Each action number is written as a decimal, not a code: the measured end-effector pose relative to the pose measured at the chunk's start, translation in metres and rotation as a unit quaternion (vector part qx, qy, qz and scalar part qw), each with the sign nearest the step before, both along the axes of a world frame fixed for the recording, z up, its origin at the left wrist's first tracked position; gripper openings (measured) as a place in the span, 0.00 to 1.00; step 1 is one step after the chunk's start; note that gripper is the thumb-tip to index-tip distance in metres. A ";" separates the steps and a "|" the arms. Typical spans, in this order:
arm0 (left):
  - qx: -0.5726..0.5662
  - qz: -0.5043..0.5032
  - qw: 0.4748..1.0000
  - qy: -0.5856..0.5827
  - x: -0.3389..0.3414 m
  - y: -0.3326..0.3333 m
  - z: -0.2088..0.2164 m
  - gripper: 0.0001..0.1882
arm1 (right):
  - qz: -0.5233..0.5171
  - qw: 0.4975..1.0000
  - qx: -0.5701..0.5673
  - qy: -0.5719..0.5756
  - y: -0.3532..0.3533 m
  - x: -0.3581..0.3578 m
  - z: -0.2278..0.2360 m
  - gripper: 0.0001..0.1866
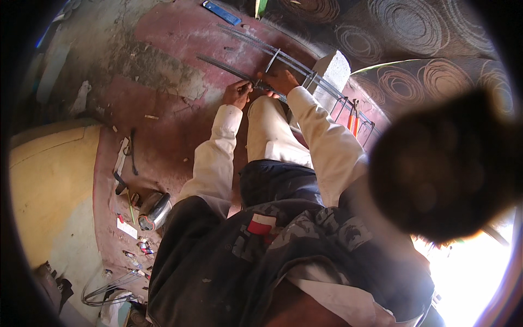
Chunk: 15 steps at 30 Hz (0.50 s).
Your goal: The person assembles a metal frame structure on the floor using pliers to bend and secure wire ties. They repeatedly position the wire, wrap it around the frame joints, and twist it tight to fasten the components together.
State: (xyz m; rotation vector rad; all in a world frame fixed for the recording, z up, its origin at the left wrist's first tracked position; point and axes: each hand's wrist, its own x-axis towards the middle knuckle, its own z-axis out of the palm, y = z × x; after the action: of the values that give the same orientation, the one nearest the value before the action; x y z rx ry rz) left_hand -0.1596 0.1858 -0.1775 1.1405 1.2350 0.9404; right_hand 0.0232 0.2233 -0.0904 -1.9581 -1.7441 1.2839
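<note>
Long ribbed steel bars (pixel 226 66) run from the upper left to the right, joined by thin bent stirrups (pixel 273 60) into a narrow rebar cage. My left hand (pixel 238 94) is closed at the nearer bar, its fingertips pinched together; what lies between them is too small to make out. Just right of it, my right hand (pixel 281 82) bends its fingers round the same bar, partly hiding it. A pale concrete block (pixel 333 72) stands under the cage, beside my right forearm. Orange-handled pliers (pixel 354 123) rest upright against the cage's right part.
A blue flat tool (pixel 222 12) lies at the top of the worn red floor. Patterned dark fabric (pixel 406 24) covers the upper right. At left are a dark metal container (pixel 154 211), scattered scraps and bent wire (pixel 111 287). A dark blurred object (pixel 436 169) blocks the right side.
</note>
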 end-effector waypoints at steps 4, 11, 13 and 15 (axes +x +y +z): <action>0.030 -0.028 0.997 0.063 -0.003 0.006 0.012 0.12 | 0.004 0.923 0.345 -0.167 0.002 -0.016 0.019 0.18; 0.054 -0.003 0.993 0.102 0.006 0.002 0.020 0.10 | 0.507 0.776 0.178 -0.330 0.053 -0.025 0.046 0.14; 0.050 -0.004 0.992 0.112 0.007 0.002 0.022 0.10 | 0.520 0.779 0.156 -0.314 0.064 -0.026 0.049 0.14; 0.028 -0.013 0.992 0.121 0.007 0.002 0.026 0.09 | 0.526 0.778 0.143 -0.312 0.069 -0.028 0.050 0.11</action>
State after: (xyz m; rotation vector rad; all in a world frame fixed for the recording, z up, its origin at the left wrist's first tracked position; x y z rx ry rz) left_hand -0.1527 0.1883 -0.1514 1.3411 1.3911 0.8401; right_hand -0.0048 0.2918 -0.0399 -1.2136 -3.3799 0.3930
